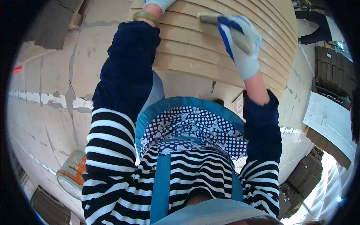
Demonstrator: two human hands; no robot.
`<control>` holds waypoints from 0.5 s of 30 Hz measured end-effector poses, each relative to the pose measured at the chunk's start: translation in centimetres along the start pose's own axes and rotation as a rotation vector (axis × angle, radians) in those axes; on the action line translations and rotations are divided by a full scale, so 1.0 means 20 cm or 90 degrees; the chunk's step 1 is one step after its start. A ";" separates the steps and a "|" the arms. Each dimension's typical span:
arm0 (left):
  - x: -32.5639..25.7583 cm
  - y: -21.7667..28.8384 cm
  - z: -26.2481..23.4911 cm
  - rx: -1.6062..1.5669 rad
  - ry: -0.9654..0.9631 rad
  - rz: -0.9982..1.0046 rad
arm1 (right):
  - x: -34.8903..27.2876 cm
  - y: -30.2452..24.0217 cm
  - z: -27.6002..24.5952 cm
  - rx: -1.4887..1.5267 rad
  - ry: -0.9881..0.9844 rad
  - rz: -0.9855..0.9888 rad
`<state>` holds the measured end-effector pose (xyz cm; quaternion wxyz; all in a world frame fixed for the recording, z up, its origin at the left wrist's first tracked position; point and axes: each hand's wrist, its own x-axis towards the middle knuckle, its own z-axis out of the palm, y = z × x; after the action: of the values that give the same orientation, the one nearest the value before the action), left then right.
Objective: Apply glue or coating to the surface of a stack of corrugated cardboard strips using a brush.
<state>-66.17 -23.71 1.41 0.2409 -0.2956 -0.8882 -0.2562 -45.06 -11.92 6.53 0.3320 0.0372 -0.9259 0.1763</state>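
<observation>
My right hand [243, 41], in a white and blue work glove, is closed round a flat brush [210, 18]. The brush points left, and its pale tip lies on or just above a fanned stack of tan cardboard sheets [187, 56]; contact cannot be made out for sure. Each sheet overlaps the one beside it, leaving a row of stepped strips. Whitish smears mark some strips under the right hand. My left hand [159, 4], gloved too, is at the stack's upper left edge. The picture's top edge cuts off its fingers. A pale green bangle [147, 17] circles that wrist.
An orange and white bucket [73, 173] stands on the cracked floor [52, 123] at lower left. Dark brown stacked boards [52, 22] lie at upper left, with more stacks [305, 170] along the right. Another person [315, 28] is at upper right, near a pale panel [330, 120].
</observation>
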 end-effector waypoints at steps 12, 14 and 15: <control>-0.03 -0.03 -0.01 0.039 -0.008 0.009 | -0.46 -0.46 -0.11 0.065 -0.193 0.060; -0.02 -0.01 0.00 0.033 0.010 0.013 | -0.42 -0.45 -0.09 0.020 -0.205 0.062; -0.01 -0.01 0.00 0.030 0.018 0.015 | -0.40 -0.44 -0.06 -0.020 -0.222 0.060</control>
<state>-66.11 -23.93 1.24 0.2634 -0.2964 -0.8871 -0.2363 -36.51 -20.17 5.06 0.1585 0.0183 -0.9728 0.1679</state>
